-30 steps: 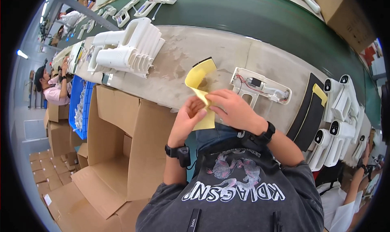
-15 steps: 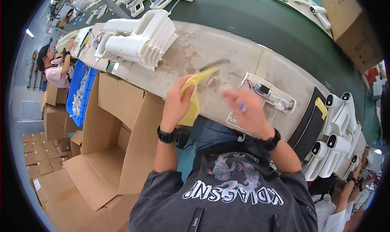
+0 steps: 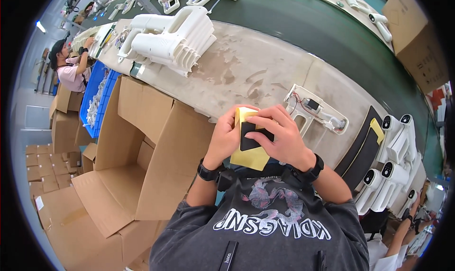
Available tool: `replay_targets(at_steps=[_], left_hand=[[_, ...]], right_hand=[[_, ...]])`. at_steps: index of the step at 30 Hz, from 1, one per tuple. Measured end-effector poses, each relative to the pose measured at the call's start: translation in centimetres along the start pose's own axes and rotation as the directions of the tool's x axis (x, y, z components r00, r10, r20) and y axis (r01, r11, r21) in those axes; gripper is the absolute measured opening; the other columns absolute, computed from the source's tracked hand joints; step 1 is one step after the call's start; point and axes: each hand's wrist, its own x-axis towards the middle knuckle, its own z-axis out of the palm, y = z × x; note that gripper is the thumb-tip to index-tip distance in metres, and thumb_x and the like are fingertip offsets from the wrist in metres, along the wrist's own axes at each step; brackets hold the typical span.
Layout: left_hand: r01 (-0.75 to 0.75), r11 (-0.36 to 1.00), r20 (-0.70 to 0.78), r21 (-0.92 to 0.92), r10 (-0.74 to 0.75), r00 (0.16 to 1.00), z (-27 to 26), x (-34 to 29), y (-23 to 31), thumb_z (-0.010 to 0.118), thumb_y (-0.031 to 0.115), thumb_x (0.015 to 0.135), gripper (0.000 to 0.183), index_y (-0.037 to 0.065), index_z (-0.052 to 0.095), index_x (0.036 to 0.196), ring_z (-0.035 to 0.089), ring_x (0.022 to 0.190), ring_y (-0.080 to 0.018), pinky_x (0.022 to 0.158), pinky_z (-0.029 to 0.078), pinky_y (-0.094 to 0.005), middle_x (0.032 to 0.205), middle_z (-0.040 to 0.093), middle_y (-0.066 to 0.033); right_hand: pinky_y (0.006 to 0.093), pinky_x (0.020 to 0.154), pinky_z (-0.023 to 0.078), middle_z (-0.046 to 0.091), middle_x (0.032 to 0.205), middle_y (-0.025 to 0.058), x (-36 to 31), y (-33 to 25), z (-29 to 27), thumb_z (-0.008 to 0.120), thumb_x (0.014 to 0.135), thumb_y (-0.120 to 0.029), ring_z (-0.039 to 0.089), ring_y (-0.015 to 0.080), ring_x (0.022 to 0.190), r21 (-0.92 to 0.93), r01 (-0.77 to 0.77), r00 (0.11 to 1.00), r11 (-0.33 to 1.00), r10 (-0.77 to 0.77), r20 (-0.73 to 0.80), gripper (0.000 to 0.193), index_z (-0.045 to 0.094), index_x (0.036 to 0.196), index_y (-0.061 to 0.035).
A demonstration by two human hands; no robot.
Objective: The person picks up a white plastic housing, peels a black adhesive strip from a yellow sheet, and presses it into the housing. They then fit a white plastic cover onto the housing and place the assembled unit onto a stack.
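Close to my chest, both hands meet over a sheet of yellow backing paper with a black foam pad against it. My left hand is closed on the paper's left edge. My right hand pinches the black pad between thumb and fingers, and it partly hides the pad. Just beyond my right hand lies an open white handheld housing, with a small motor and red wires inside. Black foam strips with a bit of yellow paper lie to its right.
Stacked white shells stand on the bench at left. Finished-looking white devices cluster at right. A green conveyor runs behind. Below left are an open carton and a blue bin. Another person works at far left.
My right hand has come left from beside the open housing to meet my left hand. It now pinches the black pad. The paper has moved nearer to my chest.
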Motion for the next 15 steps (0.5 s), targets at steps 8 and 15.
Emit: replay_targets(at_steps=[8, 15], left_hand=[[0.076, 0.978, 0.029, -0.192, -0.072, 0.997, 1.7, -2.1, 1.5, 0.064, -0.006, 0.094, 0.082, 0.004, 0.019, 0.162, 0.064, 0.107, -0.0137, 0.090, 0.051, -0.0267, 0.117, 0.070, -0.0132], [-0.161, 0.769, 0.076, 0.619, 0.146, 0.986, 0.6, -4.3, 2.3, 0.068, -0.006, 0.088, 0.090, 0.012, 0.021, 0.163, 0.066, 0.073, -0.0222, 0.075, 0.051, -0.0268, 0.086, 0.070, -0.0110]], right_hand=[[0.0343, 0.075, 0.052, 0.065, 0.101, 0.0092, -0.8, 0.9, -0.5, 0.083, 0.076, -0.004, 0.062, 0.0247, 0.088, -0.011, -0.138, 0.985, 0.990, 0.136, -0.103, 0.035, 0.074, 0.110, -0.0052], [0.0346, 0.073, 0.053, 0.065, 0.101, 0.0088, -1.3, -0.4, -1.7, 0.082, 0.083, -0.008, 0.064, 0.0237, 0.086, 0.169, -0.229, 0.969, 0.959, 0.208, 0.133, 0.027, 0.074, 0.108, -0.0033]])
